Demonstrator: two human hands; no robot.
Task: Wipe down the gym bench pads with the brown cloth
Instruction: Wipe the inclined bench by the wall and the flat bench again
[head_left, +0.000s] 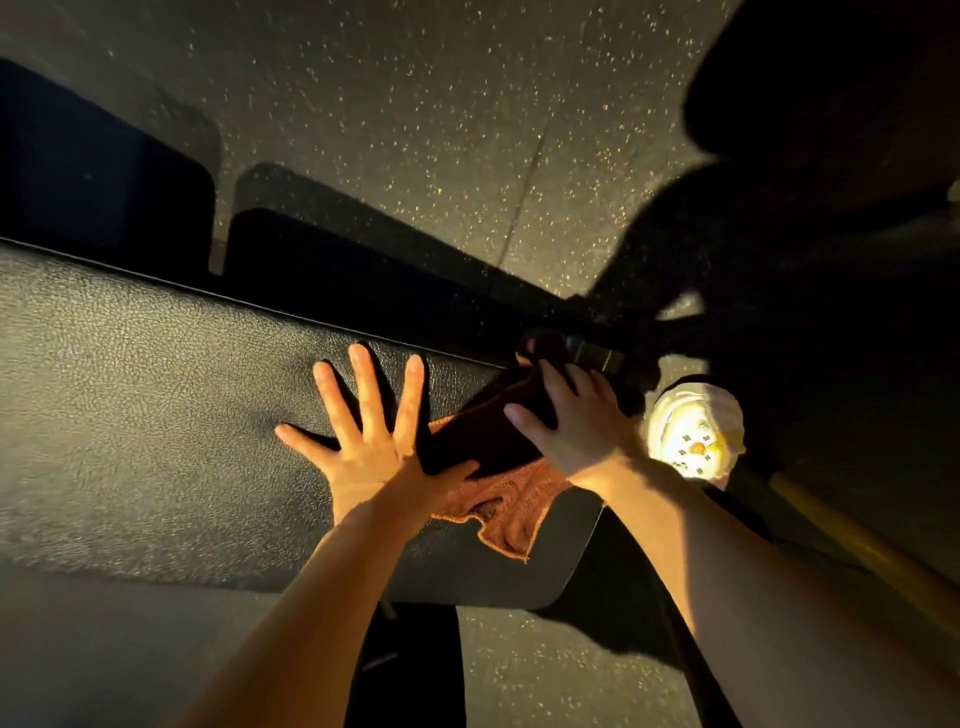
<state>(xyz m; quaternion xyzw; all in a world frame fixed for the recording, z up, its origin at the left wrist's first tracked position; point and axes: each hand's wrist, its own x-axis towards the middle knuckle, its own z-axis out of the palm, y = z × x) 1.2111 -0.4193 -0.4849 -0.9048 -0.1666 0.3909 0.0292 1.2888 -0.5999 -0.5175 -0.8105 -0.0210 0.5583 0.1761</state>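
Bare forearms, no sleeves, unadorned fingers (369, 384)

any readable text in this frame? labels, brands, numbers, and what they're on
None readable.
Bench pad: plain textured black surface, no label showing.
Brown cloth: no tag or print showing.
Small black part past the pad's end: in shadow, nothing legible.
White cap-like object on the floor to the right: a few small dark and orange marks, overexposed and too small to tell if they are letters.
Speckled floor: no signs or markings.
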